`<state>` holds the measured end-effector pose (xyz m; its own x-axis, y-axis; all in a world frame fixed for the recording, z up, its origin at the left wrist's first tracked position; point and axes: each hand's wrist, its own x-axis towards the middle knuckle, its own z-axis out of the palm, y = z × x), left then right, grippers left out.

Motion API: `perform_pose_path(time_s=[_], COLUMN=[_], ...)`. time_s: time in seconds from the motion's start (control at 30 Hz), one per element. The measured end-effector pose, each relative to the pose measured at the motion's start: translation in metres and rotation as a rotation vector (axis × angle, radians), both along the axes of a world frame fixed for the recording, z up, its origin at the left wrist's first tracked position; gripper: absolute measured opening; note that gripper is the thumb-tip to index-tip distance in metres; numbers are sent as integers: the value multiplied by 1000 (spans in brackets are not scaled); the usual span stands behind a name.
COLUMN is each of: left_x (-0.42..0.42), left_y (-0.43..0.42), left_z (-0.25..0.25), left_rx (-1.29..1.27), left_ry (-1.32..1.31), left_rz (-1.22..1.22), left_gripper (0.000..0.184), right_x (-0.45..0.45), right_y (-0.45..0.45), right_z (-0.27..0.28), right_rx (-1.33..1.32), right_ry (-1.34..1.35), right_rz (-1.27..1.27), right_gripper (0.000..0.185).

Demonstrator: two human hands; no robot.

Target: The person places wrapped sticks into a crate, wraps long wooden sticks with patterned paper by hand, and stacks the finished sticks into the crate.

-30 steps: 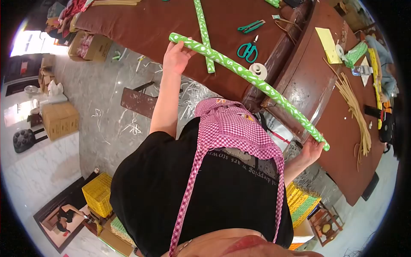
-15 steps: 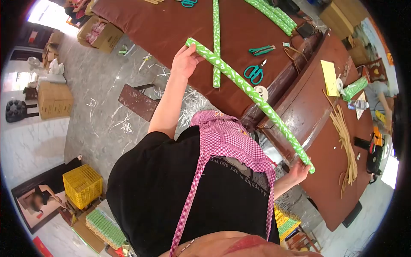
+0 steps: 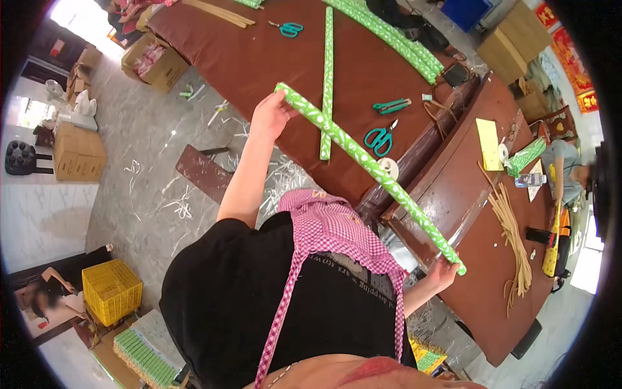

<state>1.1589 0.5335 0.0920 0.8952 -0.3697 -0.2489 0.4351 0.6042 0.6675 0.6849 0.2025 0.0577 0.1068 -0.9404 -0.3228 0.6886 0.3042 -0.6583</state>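
A long green roll of patterned wrapping paper [image 3: 363, 153] with white markings is held slantwise in front of my chest. My left hand [image 3: 271, 115] is closed round its upper end. Near its lower end, my right hand [image 3: 443, 275] grips it with curled fingers. Behind it, a second green roll [image 3: 328, 71] lies on the brown-covered table [image 3: 259, 58]. Teal scissors [image 3: 379, 139], a teal cutter [image 3: 391, 106] and a roll of white tape [image 3: 388, 168] lie close by on the table.
Several green rolls [image 3: 395, 39] lie at the far side. A bundle of tan strips [image 3: 510, 240] rests on the right table. A person [image 3: 562, 162] is at the right edge. A wooden bench [image 3: 202, 174] and white paper scraps [image 3: 285, 185] are on the floor at left.
The view has shifted, so the table appears lower. Both hands keep hold of the green roll at about the same slant. At right, the person and a long yellow object show more.
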Motion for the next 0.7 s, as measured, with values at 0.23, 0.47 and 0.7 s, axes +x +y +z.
perform_pose_path(time_s=[0.23, 0.47, 0.7], left_x=[9, 9, -9], left_y=[22, 41, 43], left_z=[2, 8, 34], left_rx=[-101, -114, -129], left_ry=[82, 0, -118], left_rz=[47, 36, 72], left_gripper=[25, 24, 19], right_x=[19, 17, 10], right_y=[7, 0, -3], right_z=[7, -10, -21], right_rx=[49, 24, 131], right_ry=[-4, -36, -98], right_rz=[46, 96, 44], right_gripper=[42, 36, 37])
